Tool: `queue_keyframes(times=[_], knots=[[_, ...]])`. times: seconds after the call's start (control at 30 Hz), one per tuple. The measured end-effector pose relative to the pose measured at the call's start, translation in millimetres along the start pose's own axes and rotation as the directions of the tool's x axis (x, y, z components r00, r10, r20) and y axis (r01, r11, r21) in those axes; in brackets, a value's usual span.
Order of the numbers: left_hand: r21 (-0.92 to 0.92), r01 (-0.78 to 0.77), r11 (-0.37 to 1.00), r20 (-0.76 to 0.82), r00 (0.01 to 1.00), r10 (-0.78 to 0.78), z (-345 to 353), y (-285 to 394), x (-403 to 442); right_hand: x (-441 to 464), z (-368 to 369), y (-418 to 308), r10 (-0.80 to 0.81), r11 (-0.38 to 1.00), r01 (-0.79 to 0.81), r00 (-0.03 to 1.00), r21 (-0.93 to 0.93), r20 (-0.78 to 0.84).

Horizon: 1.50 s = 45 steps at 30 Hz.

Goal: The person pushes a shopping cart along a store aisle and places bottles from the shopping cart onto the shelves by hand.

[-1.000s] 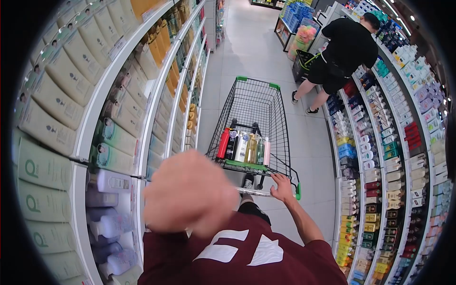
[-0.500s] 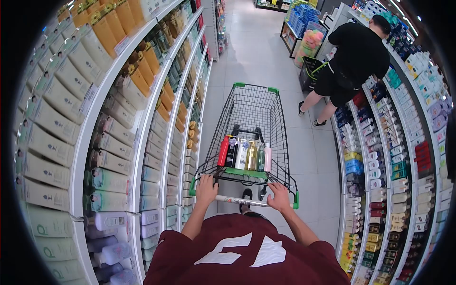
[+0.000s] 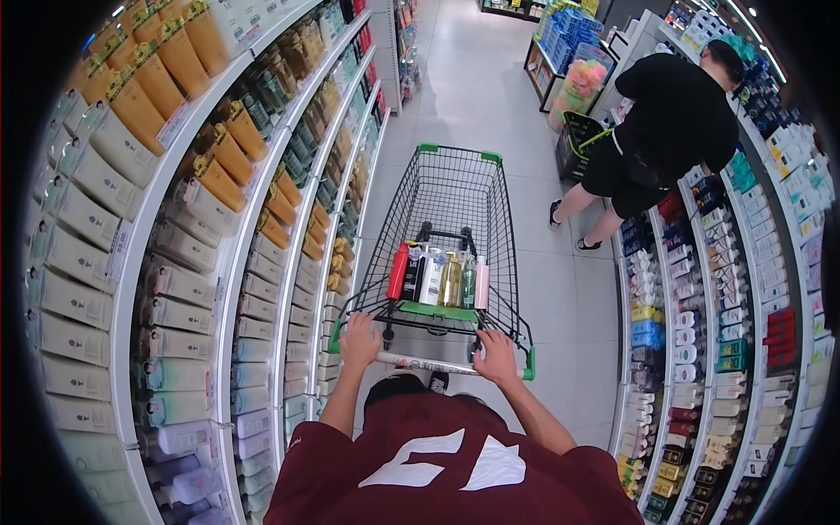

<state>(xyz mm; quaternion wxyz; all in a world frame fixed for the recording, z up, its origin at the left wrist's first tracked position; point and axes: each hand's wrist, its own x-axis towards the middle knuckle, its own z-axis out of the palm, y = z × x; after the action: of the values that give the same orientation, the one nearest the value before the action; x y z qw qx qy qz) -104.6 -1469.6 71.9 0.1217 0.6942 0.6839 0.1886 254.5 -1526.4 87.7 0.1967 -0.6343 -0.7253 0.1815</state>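
Observation:
A black wire shopping cart with green corners stands in front of me. My left hand is wrapped over the left part of its handle bar, and my right hand grips the right part. Near the handle end of the basket, several bottles stand upright in a row: a red bottle at the left, a black one, a white one, a golden one, a green one and a pink one at the right.
Shelves of tubes and bottles line the left side; more shelves line the right. A person in black stands at the right shelves beside a black basket. Behind it are a bin of colourful puffs and a display of blue packs.
My left hand, raised and blurred a second ago, came down onto the handle bar. The left shelves' goods have shifted downward in view, and the person in black appears farther right.

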Motion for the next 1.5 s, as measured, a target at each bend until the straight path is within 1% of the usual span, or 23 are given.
queue_keyframes(times=[0.2,0.27,0.33,0.4,0.43,0.47,0.53,0.57,0.63,0.67,0.73,0.8,0.87,0.9,0.93,1.0,1.03,1.07,1.17,1.27,1.3,1.4,1.5], knots=[[0.012,-0.013,1.0,0.005,1.0,0.013,8.4,12.0,62.0,62.3,-9.0,17.9,0.024,1.0,-0.024,1.0,-0.006,-0.001],[-0.002,0.011,1.0,0.013,1.0,-0.011,9.4,18.3,83.2,82.1,-10.8,25.6,0.004,1.0,-0.004,1.0,-0.008,-0.012],[-0.012,0.0,1.0,0.019,1.0,0.0,11.6,23.5,103.9,102.2,-12.2,33.4,0.019,1.0,-0.018,1.0,-0.026,0.018],[0.018,-0.022,1.0,0.022,1.0,0.022,12.3,28.7,128.2,128.1,-16.3,39.1,0.036,0.999,-0.035,0.999,-0.027,0.037],[0.056,-0.088,0.995,0.037,0.996,0.086,22.2,22.4,139.6,139.2,-19.6,41.5,0.039,0.999,-0.038,0.998,-0.025,0.047],[0.05,-0.086,0.995,0.036,0.996,0.084,26.9,21.1,151.2,151.2,-22.9,43.2,0.038,0.999,-0.037,0.998,-0.031,0.049],[0.053,-0.178,0.983,0.137,0.976,0.17,30.1,22.3,177.5,176.4,-27.0,49.0,0.064,0.997,-0.062,0.995,-0.036,0.074],[0.051,-0.177,0.983,0.137,0.976,0.168,30.4,22.8,191.4,188.6,-28.6,49.5,0.064,0.997,-0.061,0.995,-0.038,0.075],[0.018,-0.175,0.984,0.247,0.955,0.165,26.4,32.5,219.6,213.3,-30.4,55.0,0.125,0.987,-0.112,0.986,-0.119,0.111],[0.016,-0.165,0.986,0.249,0.956,0.156,25.3,36.8,232.8,224.8,-31.4,59.3,0.122,0.987,-0.108,0.985,-0.121,0.12],[-0.029,-0.135,0.99,0.349,0.927,0.137,20.0,48.8,261.2,247.3,-35.6,69.1,0.167,0.981,-0.147,0.973,-0.13,0.162],[-0.036,-0.121,0.992,0.319,0.939,0.126,27.2,51.6,286.3,270.8,-39.0,78.4,0.172,0.979,-0.148,0.97,-0.14,0.173],[-0.075,-0.047,0.996,0.357,0.931,0.07,28.7,55.4,310.4,291.0,-37.8,84.7,0.248,0.956,-0.223,0.961,-0.191,0.118],[-0.059,-0.021,0.998,0.373,0.927,0.042,19.1,65.0,324.6,301.5,-36.7,87.7,0.245,0.952,-0.226,0.967,-0.207,0.068],[-0.06,-0.011,0.998,0.376,0.926,0.032,22.4,64.9,336.0,310.9,-35.4,92.0,0.242,0.952,-0.222,0.967,-0.21,0.078],[-0.084,-0.029,0.996,0.327,0.944,0.055,30.7,62.1,356.5,331.0,-35.2,99.3,0.242,0.963,-0.243,0.97,-0.121,-0.024],[-0.091,-0.033,0.995,0.323,0.944,0.061,33.8,62.0,367.9,341.5,-36.7,101.3,0.199,0.97,-0.205,0.978,-0.128,-0.064],[-0.09,-0.021,0.996,0.321,0.946,0.049,34.9,65.1,376.4,350.3,-40.2,103.5,0.19,0.972,-0.196,0.98,-0.129,-0.056],[-0.104,-0.054,0.993,0.259,0.963,0.08,41.3,67.6,408.9,383.4,-42.8,109.7,0.216,0.968,-0.224,0.973,-0.109,-0.08],[-0.116,-0.048,0.992,0.259,0.963,0.077,46.5,71.7,440.3,414.1,-48.2,116.7,0.225,0.966,-0.233,0.971,-0.109,-0.074],[-0.113,-0.043,0.993,0.259,0.963,0.072,48.8,74.4,449.3,423.3,-50.6,120.4,0.244,0.963,-0.247,0.969,-0.104,-0.039],[-0.1,-0.029,0.995,0.284,0.957,0.057,59.1,76.0,481.9,456.2,-53.9,133.7,0.237,0.964,-0.238,0.971,-0.121,-0.019],[-0.099,-0.024,0.995,0.258,0.965,0.049,67.3,85.4,514.9,487.6,-57.7,149.7,0.216,0.968,-0.22,0.975,-0.12,-0.043]])
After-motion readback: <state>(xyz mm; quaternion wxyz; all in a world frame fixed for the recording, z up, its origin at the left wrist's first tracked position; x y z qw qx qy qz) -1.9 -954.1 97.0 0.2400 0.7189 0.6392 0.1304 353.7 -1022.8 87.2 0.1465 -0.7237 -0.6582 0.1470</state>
